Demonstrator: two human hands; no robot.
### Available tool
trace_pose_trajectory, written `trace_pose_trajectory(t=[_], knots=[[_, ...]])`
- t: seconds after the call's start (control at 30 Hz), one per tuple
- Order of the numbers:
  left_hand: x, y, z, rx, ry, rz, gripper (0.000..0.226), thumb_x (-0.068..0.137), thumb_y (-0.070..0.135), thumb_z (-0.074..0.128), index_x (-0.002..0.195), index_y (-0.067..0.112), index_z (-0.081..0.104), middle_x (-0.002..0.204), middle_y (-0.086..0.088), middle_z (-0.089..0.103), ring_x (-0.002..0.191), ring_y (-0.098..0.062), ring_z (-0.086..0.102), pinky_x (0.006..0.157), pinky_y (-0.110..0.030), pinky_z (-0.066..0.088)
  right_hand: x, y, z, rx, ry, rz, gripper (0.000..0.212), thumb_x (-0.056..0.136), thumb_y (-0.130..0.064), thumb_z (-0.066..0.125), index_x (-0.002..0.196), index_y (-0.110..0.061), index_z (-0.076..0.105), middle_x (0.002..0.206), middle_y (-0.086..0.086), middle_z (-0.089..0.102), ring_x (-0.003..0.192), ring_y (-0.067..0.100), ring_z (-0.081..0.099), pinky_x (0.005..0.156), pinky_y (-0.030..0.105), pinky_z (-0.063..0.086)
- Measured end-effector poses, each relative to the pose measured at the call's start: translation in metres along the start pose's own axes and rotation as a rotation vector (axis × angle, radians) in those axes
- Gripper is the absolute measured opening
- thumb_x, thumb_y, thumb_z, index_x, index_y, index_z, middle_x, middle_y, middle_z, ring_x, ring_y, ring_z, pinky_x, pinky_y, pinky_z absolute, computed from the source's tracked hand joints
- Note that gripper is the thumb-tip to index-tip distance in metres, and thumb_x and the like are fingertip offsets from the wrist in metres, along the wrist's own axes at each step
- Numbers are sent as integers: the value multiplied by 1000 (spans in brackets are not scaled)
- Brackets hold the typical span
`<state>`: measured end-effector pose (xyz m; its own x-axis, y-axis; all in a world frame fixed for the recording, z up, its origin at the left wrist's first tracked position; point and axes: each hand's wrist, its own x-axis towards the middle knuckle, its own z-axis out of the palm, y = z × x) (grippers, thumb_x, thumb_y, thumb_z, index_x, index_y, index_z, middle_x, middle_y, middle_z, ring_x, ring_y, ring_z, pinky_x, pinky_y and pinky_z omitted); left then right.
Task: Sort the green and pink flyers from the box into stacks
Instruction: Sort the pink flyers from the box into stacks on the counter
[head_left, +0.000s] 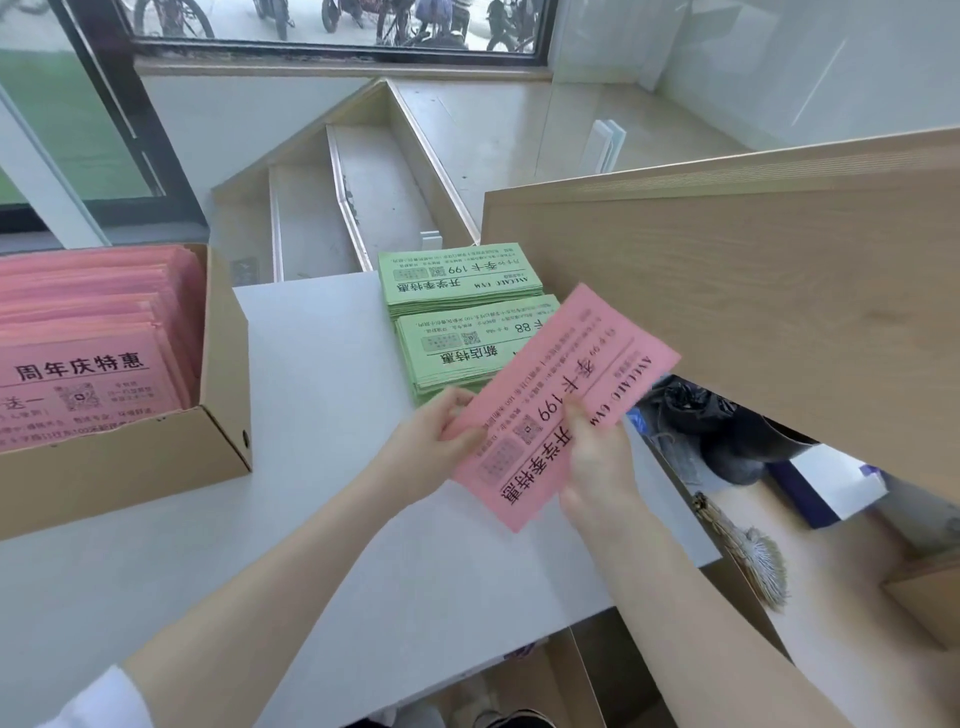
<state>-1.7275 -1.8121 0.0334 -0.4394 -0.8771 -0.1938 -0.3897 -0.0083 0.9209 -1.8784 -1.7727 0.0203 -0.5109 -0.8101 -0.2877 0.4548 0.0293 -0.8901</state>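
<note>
A pink flyer (582, 374) with black print is held tilted above the white table, just in front of two green stacks. My left hand (436, 441) pinches its near left edge; my right hand (597, 457) grips its lower edge with the thumb on top. The far green flyer stack (457, 275) lies at the table's back edge. The nearer green stack (457, 348) sits right before it, partly hidden by the pink flyer. A cardboard box (223, 364) at the left holds several pink flyers (88, 332).
The white table (311, 467) carries the box and stacks. A light wooden panel (727, 291) stands at the right, close to the pink flyer. Behind the table are steps (363, 197) and a window. Bags and a tassel (748, 551) lie at the lower right.
</note>
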Motion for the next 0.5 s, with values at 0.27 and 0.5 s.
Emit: trace_pose_trajectory(t=[0.27, 0.5], knots=[[10, -27, -8, 117, -150, -202, 26, 89, 6, 53, 103, 28, 58, 89, -1, 70, 77, -18, 69, 70, -32, 58, 29, -7, -57, -255, 230, -2, 32, 83, 8, 56, 109, -10, 50, 85, 2, 60, 70, 11, 59, 58, 22, 48], [26, -30, -12, 9, 164, -254, 36, 78, 15, 72, 109, 18, 53, 93, -5, 63, 79, -24, 66, 73, -38, 55, 58, -16, -67, -960, 83, -137, 11, 81, -9, 64, 92, -11, 62, 90, 6, 66, 76, 14, 58, 64, 17, 45]])
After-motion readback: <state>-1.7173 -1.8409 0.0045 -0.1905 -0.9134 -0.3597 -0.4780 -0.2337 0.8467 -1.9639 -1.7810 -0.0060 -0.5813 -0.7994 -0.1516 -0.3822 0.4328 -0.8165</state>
